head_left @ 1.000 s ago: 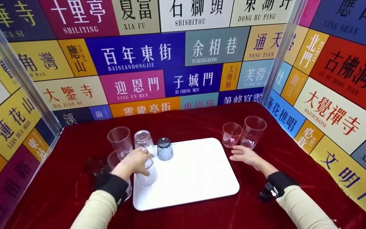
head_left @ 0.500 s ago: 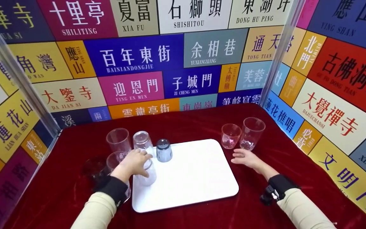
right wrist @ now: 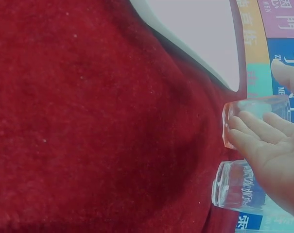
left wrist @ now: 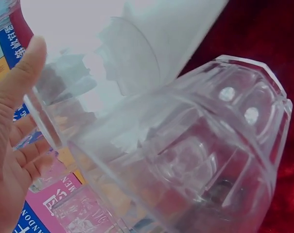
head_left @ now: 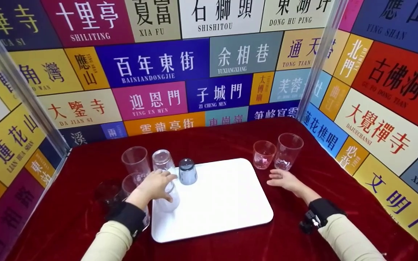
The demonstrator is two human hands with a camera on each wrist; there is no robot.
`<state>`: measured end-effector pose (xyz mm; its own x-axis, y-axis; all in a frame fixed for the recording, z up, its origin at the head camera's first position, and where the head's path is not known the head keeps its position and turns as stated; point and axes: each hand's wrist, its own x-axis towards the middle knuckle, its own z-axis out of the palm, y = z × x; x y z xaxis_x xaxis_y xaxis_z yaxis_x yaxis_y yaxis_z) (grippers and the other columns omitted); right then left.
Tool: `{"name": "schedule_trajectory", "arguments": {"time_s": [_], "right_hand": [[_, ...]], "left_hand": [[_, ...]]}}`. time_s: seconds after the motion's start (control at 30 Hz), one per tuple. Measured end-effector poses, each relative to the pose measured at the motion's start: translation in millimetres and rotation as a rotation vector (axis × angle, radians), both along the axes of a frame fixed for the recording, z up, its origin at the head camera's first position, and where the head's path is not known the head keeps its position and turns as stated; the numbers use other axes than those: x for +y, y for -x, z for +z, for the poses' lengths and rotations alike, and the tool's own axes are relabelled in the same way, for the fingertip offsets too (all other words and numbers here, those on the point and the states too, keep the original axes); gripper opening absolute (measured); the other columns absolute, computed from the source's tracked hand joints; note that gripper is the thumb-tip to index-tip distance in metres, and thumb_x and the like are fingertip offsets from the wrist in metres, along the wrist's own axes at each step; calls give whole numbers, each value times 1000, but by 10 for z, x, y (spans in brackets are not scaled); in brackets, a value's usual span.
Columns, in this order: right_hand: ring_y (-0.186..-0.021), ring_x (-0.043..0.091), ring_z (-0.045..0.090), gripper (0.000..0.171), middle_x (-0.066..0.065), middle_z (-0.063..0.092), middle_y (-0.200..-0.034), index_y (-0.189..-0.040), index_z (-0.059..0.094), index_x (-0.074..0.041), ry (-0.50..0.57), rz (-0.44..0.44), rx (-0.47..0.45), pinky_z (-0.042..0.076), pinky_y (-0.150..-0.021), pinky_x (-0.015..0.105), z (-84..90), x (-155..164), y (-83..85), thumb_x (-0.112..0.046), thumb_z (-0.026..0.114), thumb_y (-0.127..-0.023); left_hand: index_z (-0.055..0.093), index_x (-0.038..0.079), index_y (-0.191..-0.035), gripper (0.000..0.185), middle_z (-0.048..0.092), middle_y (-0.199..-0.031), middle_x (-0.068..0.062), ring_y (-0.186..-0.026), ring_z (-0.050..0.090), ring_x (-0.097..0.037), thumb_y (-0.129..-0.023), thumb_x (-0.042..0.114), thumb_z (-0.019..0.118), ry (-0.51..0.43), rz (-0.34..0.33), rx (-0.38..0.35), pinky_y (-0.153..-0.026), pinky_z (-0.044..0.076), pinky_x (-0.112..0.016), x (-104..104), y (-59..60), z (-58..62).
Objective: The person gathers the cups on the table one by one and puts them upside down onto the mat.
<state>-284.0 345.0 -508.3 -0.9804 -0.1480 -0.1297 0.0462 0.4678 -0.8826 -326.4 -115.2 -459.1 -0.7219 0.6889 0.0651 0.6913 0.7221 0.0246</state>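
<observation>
My left hand (head_left: 157, 184) grips an upturned clear cup (head_left: 168, 201) standing on the left edge of the white tray (head_left: 227, 206). In the left wrist view my thumb (left wrist: 21, 80) lies along that cup's wall (left wrist: 185, 160), and my fingers curl round its other side. My right hand (head_left: 282, 179) rests open on the red cloth just right of the tray. Its straight fingers (right wrist: 256, 138) stop short of a short pinkish cup (head_left: 263, 154) and a taller clear cup (head_left: 288, 146).
An upturned grey-blue cup (head_left: 187, 171) and an upturned clear cup (head_left: 163, 160) stand at the tray's back left corner. Two upright clear cups (head_left: 135, 160) (head_left: 130, 180) and a dark glass (head_left: 107, 190) sit on the cloth to the left. Colourful sign panels wall in three sides.
The right hand has slid slightly back from the two cups. The left hand stays on the upturned clear cup.
</observation>
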Motion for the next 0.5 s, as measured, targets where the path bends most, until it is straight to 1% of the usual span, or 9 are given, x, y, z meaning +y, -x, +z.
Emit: {"name": "schedule_trajectory", "arguments": {"time_s": [0.07,0.13,0.2,0.27,0.3,0.37,0.4,0.43,0.5], "right_hand": [[-109,36,55,62,31,55,-116,-127,37,18,-34,-52,-10,43,-94,43,38,42,-2,-16,65,-83],[-83,21,63,44,19,65,-90,-112,50,17,-57,-120,-49,50,-77,32,82,114,-4,-13,64,-83],[-61,8,56,28,4,61,-68,-95,57,13,-80,-196,-89,47,-59,23,124,211,-8,-10,64,-82],[-52,5,48,19,-3,53,-60,-86,58,7,-109,-270,-106,41,-50,20,156,321,-9,-10,64,-81],[-53,7,47,21,1,54,-61,-86,58,8,-145,-285,-86,39,-51,21,168,375,-9,-11,65,-81],[-66,18,57,37,15,61,-75,-100,55,14,-208,-302,-42,46,-60,26,175,466,1,-16,66,-81],[-76,26,59,47,23,61,-87,-108,51,16,-235,-305,-22,49,-67,31,175,503,11,-19,67,-80],[-87,33,58,58,30,58,-99,-117,44,18,-252,-294,-4,49,-76,36,177,534,22,-21,67,-81],[-109,44,49,74,38,47,-120,-129,30,20,-257,-256,7,43,-92,45,180,582,57,-24,66,-82]], "left_hand": [[56,7,-121,73,59,-116,-16,-104,51,-34,-62,41,80,-50,-10,4,-92,41,-47,38,-15,19],[55,7,-122,70,59,-117,-15,-104,52,-33,-65,40,78,-102,-28,25,-92,41,-46,96,-48,44],[56,6,-121,64,59,-115,-15,-103,53,-33,-68,37,77,-155,-57,62,-90,43,-46,175,-101,76],[57,6,-118,56,61,-111,-13,-101,55,-31,-71,32,76,-183,-95,110,-88,44,-44,268,-160,111],[58,6,-116,52,62,-109,-13,-99,57,-30,-73,30,74,-192,-113,124,-87,46,-43,319,-190,129],[60,5,-112,43,63,-105,-11,-97,60,-28,-76,25,72,-206,-142,122,-83,48,-41,416,-247,155],[60,5,-111,39,64,-102,-10,-94,61,-27,-78,24,71,-205,-153,103,-81,49,-39,463,-271,168],[61,5,-110,36,65,-101,-10,-92,62,-25,-79,23,70,-203,-162,71,-80,50,-38,508,-292,175],[62,6,-109,33,66,-99,-8,-90,63,-23,-81,22,68,-178,-176,3,-78,51,-35,589,-328,184]]}}
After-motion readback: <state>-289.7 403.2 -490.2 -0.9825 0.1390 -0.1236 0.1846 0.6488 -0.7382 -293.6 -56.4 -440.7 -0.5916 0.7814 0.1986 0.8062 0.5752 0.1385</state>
